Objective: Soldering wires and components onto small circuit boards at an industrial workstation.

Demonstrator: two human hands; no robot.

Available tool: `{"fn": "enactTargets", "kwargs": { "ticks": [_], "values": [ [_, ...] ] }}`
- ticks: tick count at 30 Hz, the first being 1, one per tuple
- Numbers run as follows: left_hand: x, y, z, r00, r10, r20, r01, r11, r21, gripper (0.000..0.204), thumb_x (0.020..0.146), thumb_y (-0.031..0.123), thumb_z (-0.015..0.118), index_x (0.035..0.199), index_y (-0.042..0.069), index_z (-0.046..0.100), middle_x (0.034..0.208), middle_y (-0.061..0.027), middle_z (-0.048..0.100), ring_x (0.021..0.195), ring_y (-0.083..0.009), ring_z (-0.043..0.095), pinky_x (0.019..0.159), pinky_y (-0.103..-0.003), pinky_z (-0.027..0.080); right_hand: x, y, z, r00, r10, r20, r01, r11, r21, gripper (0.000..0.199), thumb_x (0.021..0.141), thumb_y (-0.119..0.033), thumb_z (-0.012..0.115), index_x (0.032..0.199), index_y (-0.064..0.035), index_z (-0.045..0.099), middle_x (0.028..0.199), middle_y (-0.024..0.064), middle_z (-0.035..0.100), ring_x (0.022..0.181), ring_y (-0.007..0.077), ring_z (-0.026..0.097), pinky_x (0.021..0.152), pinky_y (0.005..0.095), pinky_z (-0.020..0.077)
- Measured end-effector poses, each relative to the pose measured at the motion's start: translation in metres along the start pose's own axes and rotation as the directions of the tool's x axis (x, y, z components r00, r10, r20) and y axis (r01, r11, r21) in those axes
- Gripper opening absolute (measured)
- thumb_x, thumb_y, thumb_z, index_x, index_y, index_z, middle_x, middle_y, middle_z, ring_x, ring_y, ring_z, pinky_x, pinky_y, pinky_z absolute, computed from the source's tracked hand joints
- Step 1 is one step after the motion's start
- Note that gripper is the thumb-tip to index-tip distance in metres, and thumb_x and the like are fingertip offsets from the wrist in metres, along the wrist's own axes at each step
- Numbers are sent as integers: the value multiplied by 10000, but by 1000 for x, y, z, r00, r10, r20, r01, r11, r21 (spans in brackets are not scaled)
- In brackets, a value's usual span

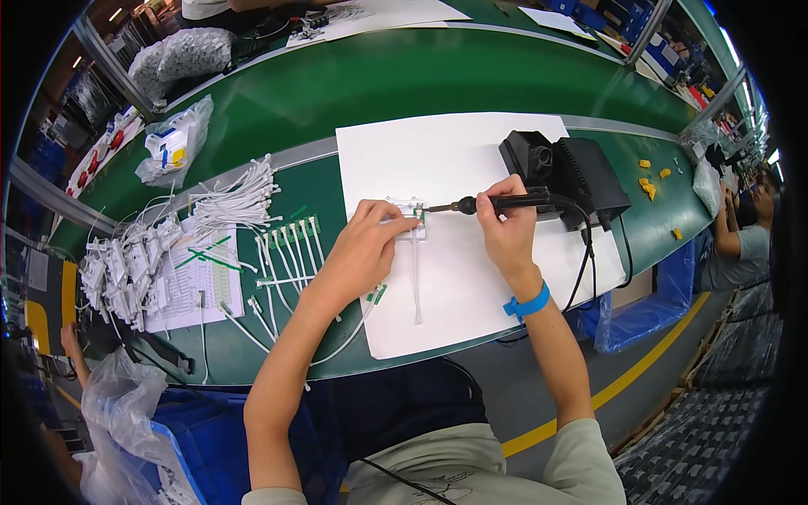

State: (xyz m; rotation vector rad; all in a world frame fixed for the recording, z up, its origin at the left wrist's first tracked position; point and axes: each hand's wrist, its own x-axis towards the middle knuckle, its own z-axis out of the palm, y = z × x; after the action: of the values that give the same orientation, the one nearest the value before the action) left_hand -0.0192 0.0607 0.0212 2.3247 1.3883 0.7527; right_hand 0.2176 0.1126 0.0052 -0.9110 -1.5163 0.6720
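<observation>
One green bench carries a white sheet and black soldering station. The left hand touches a small green board on the sheet, grip unclear; the right hand grips a soldering iron, tip beside the board.

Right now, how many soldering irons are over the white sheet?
1: the soldering iron is in the right hand, its tip at the small green board by the left hand. I see no second one, though the black boxes could hide one.
</observation>
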Motion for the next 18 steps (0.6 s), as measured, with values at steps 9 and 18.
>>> {"fn": "enactTargets", "kwargs": {
  "ticks": [9, 18],
  "values": [
    [-1, 1, 0, 1000, -11, 4, 11, 1000, -14, 393, 848, -61, 557, 1204, 52, 680, 1193, -140, 579, 1202, -339, 494, 1036, -404, 439, 1, -2, 2, 998, 56, -36, -57, 998, -14, 144, 913, -60, 682, 873, -36, 545, 695, -2, 530, 605, 45, 465, 543, 215, 372],
    [-2, 4, -1, 1000, -23, -1, 22, 999, -40, 384, 850, -70, 556, 1196, 49, 674, 1201, -144, 581, 1207, -348, 490, 1040, -410, 434, -4, -6, -7, 979, -2, -203, 17, 997, 73, 163, 906, -26, 677, 914, -49, 516, 792, 20, 544, 674, 56, 516, 564, 205, 429]
  ]
}}
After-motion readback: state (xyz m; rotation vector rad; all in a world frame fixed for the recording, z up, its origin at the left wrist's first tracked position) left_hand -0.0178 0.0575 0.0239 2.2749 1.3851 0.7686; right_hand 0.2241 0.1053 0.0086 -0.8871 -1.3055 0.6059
